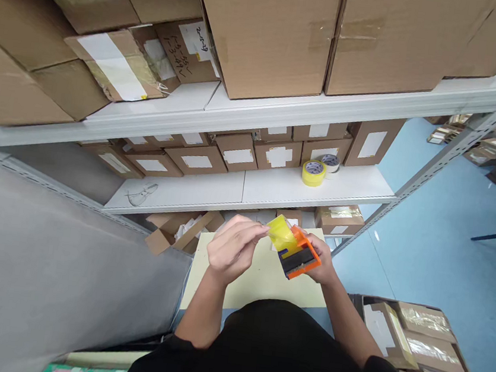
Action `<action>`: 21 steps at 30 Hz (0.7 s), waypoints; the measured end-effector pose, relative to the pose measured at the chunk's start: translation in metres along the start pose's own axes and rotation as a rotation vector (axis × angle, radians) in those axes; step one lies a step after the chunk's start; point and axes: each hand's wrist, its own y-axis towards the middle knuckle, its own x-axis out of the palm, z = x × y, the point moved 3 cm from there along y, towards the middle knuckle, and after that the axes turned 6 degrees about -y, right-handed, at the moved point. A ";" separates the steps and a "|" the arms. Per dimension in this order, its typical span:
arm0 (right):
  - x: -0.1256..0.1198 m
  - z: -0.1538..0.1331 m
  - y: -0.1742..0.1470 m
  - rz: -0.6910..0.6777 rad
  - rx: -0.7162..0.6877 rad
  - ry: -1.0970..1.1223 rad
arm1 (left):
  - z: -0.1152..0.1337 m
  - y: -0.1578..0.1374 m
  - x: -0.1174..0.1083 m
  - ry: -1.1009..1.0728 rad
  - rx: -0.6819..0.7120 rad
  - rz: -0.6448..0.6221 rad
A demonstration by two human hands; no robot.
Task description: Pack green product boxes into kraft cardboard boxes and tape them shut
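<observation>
An orange and dark blue tape dispenser [300, 259] is gripped in my right hand [321, 260], held above the pale table [253, 276]. A roll of yellow tape [282, 233] sits in it. My left hand [236, 245] is closed at the left side of the roll, thumb and fingertips pinched together at the tape's edge. Whether a loose end of tape lies between those fingertips is too small to make out for sure.
A metal shelf [255, 121] stands ahead with cardboard boxes [270, 27]. Two tape rolls [313, 173] lie on its middle board, clear glasses [142, 193] at its left. An opened carton [187, 230] is below. Taped boxes [430, 350] fill a container at right.
</observation>
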 end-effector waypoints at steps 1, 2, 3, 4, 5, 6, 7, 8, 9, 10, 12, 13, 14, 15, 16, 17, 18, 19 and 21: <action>0.000 0.001 0.000 0.004 0.007 0.013 | -0.001 0.001 -0.002 0.015 0.008 0.009; 0.000 0.001 0.001 0.006 0.016 0.026 | -0.001 0.002 -0.003 0.029 0.013 0.016; 0.000 0.002 0.001 0.008 0.028 0.040 | -0.002 0.003 -0.005 0.042 0.016 0.017; 0.000 0.002 0.001 0.011 0.044 0.054 | -0.002 0.004 -0.006 0.051 0.019 0.010; 0.001 0.002 0.000 0.011 0.062 0.069 | -0.003 0.006 -0.007 0.057 0.021 -0.003; 0.001 0.003 0.000 0.011 0.080 0.083 | -0.003 0.007 -0.007 0.059 0.022 -0.016; 0.001 0.002 0.000 0.010 0.095 0.094 | -0.003 0.008 -0.008 0.061 0.024 -0.024; 0.001 0.002 0.000 0.009 0.103 0.099 | -0.003 0.010 -0.008 0.062 0.028 -0.022; 0.001 0.002 0.000 0.007 0.106 0.101 | -0.003 0.011 -0.009 0.066 0.033 -0.008; 0.001 0.001 0.001 0.005 0.108 0.100 | -0.003 0.013 -0.010 0.072 0.038 0.014; 0.001 0.001 0.002 0.003 0.120 0.103 | -0.004 0.016 -0.013 0.091 0.044 0.058; 0.001 0.001 0.002 0.000 0.134 0.106 | -0.004 0.018 -0.015 0.101 0.045 0.073; 0.000 0.001 0.003 -0.001 0.148 0.110 | -0.004 0.020 -0.016 0.109 0.045 0.080; -0.001 0.002 0.003 -0.002 0.158 0.113 | -0.005 0.022 -0.017 0.114 0.043 0.080; -0.001 0.002 0.003 -0.005 0.161 0.115 | -0.005 0.023 -0.018 0.116 0.043 0.078; -0.002 0.003 0.003 -0.009 0.155 0.112 | -0.006 0.025 -0.019 0.117 0.043 0.081; -0.002 0.004 0.003 -0.012 0.142 0.106 | -0.006 0.026 -0.021 0.119 0.041 0.090; -0.002 0.005 0.003 -0.016 0.127 0.098 | -0.006 0.027 -0.022 0.124 0.038 0.107; -0.002 0.008 0.003 -0.028 0.113 0.081 | -0.008 0.029 -0.025 0.134 0.023 0.146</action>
